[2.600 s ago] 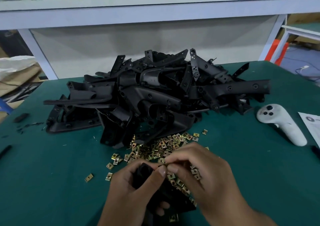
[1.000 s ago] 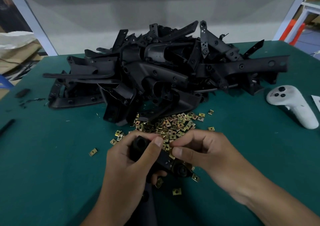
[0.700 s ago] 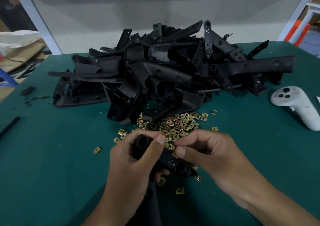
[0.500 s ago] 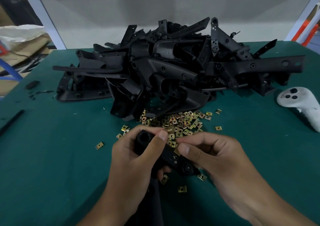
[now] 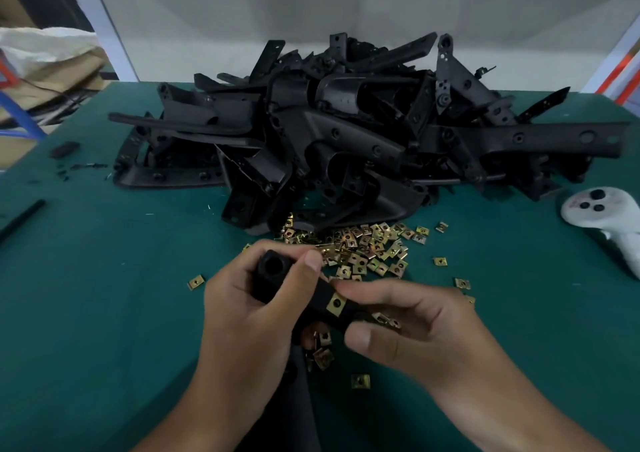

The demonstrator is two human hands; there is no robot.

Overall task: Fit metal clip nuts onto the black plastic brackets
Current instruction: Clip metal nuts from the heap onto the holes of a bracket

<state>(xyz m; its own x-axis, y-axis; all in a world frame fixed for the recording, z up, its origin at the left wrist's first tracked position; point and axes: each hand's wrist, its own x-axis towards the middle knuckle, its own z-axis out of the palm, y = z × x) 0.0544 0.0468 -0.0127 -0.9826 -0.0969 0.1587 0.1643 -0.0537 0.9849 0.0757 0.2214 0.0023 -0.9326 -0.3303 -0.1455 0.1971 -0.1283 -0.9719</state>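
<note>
- The left hand [image 5: 242, 309] came in from the lower edge with its forearm angled up and to the right, fingers curled round the upper end of a black plastic bracket [image 5: 304, 299], thumb laid across the top near the bracket's round socket.
- The right hand [image 5: 412, 327] reached in from the lower right, forefinger and thumb closed on the bracket's lower end, the forefinger tip just beside a brass-coloured clip nut [image 5: 336, 303] seated on the bracket's edge.
- The bracket was held tilted, above the green bench [image 5: 104, 313], in front of the person.
- A loose heap of clip nuts [image 5: 363, 247] lay on the bench just beyond the hands, with a few strays under and around them.
- Behind the heap rose a big pile of black brackets [image 5: 346, 133], tangled together.
- A white handheld controller [image 5: 602, 216] lay at the right edge, well apart from the hands.
</note>
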